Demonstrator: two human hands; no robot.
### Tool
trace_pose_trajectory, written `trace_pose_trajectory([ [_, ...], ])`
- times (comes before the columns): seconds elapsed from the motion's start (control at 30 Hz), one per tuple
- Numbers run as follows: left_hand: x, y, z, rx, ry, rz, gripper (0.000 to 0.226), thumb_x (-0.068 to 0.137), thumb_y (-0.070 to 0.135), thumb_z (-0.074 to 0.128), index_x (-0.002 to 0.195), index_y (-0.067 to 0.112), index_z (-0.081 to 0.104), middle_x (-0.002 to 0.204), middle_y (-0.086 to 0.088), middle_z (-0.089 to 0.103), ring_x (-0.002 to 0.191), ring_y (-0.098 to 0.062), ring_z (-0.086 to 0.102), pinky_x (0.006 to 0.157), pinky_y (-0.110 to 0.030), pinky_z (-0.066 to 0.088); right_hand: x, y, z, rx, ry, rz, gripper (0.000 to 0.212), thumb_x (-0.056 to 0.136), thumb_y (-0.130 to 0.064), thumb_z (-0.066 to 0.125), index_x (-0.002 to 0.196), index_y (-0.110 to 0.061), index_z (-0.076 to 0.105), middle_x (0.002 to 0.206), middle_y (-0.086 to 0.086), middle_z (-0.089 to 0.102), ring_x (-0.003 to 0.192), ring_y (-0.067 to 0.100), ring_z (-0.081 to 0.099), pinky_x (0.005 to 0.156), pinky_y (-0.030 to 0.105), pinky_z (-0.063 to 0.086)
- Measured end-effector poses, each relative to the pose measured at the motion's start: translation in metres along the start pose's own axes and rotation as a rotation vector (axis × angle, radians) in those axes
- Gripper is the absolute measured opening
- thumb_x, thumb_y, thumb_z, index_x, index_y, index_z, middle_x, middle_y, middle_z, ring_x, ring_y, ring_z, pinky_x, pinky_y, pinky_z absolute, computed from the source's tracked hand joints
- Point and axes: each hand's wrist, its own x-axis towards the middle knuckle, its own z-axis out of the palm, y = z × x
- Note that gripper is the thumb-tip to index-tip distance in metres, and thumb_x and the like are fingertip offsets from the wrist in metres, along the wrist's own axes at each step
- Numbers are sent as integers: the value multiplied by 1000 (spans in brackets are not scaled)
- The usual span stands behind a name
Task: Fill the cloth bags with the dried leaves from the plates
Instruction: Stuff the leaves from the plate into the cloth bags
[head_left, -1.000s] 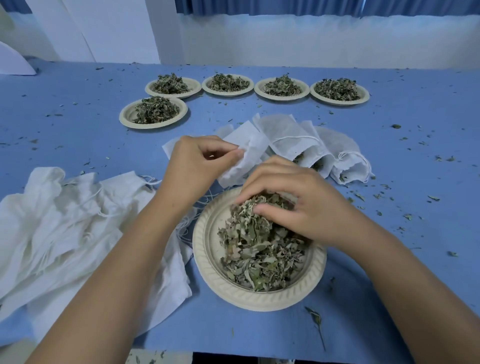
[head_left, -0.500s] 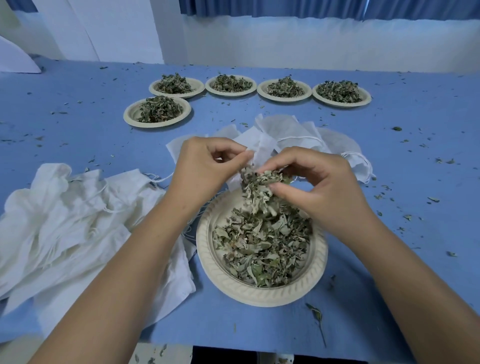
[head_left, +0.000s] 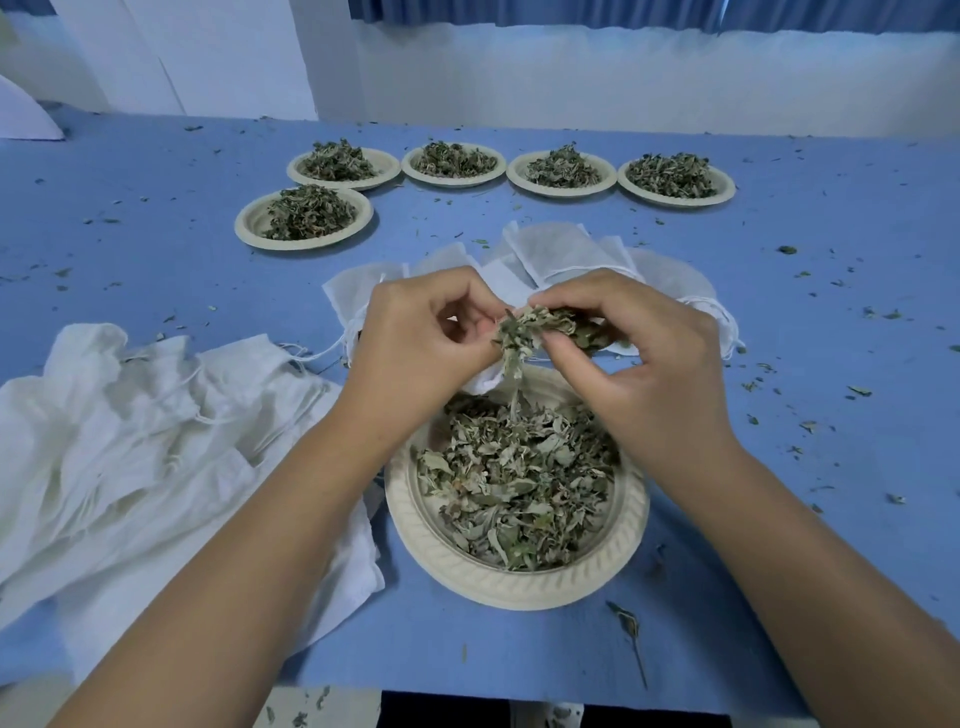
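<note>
A beige paper plate (head_left: 519, 587) heaped with dried leaves (head_left: 514, 483) sits close to the table's front edge. Above its far rim my right hand (head_left: 639, 364) pinches a clump of dried leaves (head_left: 540, 327). My left hand (head_left: 421, 348) grips the mouth of a small white cloth bag (head_left: 483, 382), mostly hidden behind the hand. The clump touches the bag's mouth, and a few leaves dangle toward the plate.
Several more plates of leaves (head_left: 304, 218) stand in a row at the back. White cloth bags (head_left: 561, 254) lie behind my hands, and a pile of empty white bags (head_left: 130, 441) lies at the left. Leaf crumbs litter the blue table (head_left: 831, 312).
My right hand has lifted a clump of leaves off the plate and brought it up and left to the bag mouth that my left hand holds.
</note>
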Motion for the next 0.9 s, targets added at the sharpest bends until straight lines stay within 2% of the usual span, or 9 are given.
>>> trace_pose_trajectory([
  [0.1,-2,3,2,-30,74,12,25,79,-7,68,73,18,65,60,11,59,54,2,50,55,-9,40,-1,3,2,-128,-35,-43,16,87,-8,63,101,-8,71,91,-1,70,68,20,66,56,37,53],
  [0.23,-4,5,4,-72,144,15,19,84,4,71,73,18,65,57,12,61,50,0,53,54,-12,44,-4,3,7,-251,-53,-70,16,82,0,67,97,-3,71,89,3,71,73,20,67,62,34,54],
  [0.33,-6,6,7,-67,120,-3,15,85,4,71,74,11,65,60,-2,62,47,-4,53,46,-16,47,-3,1,11,-248,-112,-47,18,79,7,64,94,-1,71,88,8,70,72,22,66,64,33,52],
  [0.47,-5,3,8,-6,165,-19,14,85,5,70,73,8,63,59,-6,60,44,-9,53,45,-22,48,-2,-2,9,-144,-201,98,33,79,-2,70,111,-5,62,108,3,53,79,5,53,73,15,44],
  [0.53,-5,2,9,35,179,-17,12,83,3,70,73,5,63,57,-5,59,46,-9,52,49,-27,49,-1,-2,7,-75,-199,139,38,78,-3,72,112,-6,56,106,0,47,85,0,48,76,7,38],
  [0.63,-6,2,11,71,170,-1,12,84,3,70,74,3,64,58,-5,60,50,-7,52,51,-22,48,-1,-3,5,-28,-149,132,24,78,1,71,98,-5,59,96,2,57,86,8,54,78,21,46],
  [0.77,-7,2,11,96,148,37,11,82,1,70,74,2,64,60,-6,60,53,-3,51,55,-16,45,-3,-3,7,-165,-178,58,11,80,3,67,90,-2,67,88,5,65,71,24,63,63,41,51],
  [0.83,-7,2,11,100,150,34,10,82,1,70,74,2,64,60,-6,60,53,-3,51,55,-16,45,-2,-3,6,-218,-250,47,11,81,-3,68,91,-4,70,88,4,68,72,27,65,61,43,53],
  [0.9,-6,2,11,107,167,29,10,81,1,69,74,3,64,60,-5,60,53,-3,51,55,-17,45,0,-3,2,-197,-312,73,19,81,-14,72,99,-10,71,96,-1,69,79,20,66,67,40,54],
])
